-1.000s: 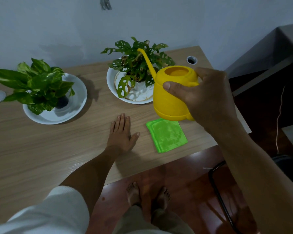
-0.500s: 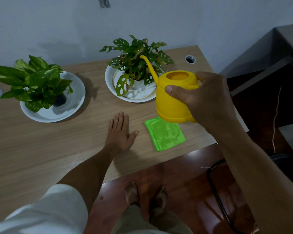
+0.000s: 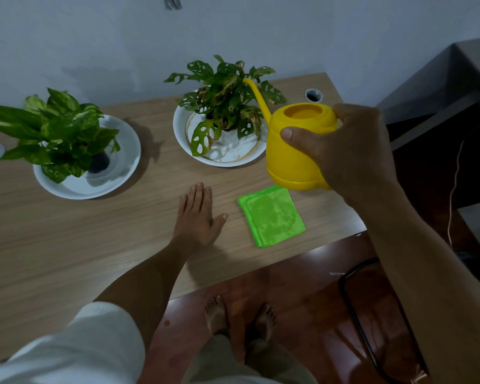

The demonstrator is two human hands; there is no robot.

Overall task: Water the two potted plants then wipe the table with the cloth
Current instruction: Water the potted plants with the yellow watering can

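— What colours am I seeing on my feed?
— The watering can (image 3: 294, 151) is bright yellow; the folded cloth (image 3: 272, 216) is vivid green; the table (image 3: 67, 245) is pale wood with a fine grain.
— And the plants?
— The left plant (image 3: 53, 131) has green leaves streaked with cream, on a white plate (image 3: 122, 173); the right plant (image 3: 225, 98) has dark green, hole-patterned leaves with brown edges, in a white dish (image 3: 182, 134) ringed with brownish stains; my sleeve (image 3: 81, 347) is white.

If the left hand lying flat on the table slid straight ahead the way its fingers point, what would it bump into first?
Most likely the white dish under the holey-leaved plant. The left hand points up the table and slightly right, with bare wood between. It might instead just pass the dish's left rim; the angle is hard to judge.
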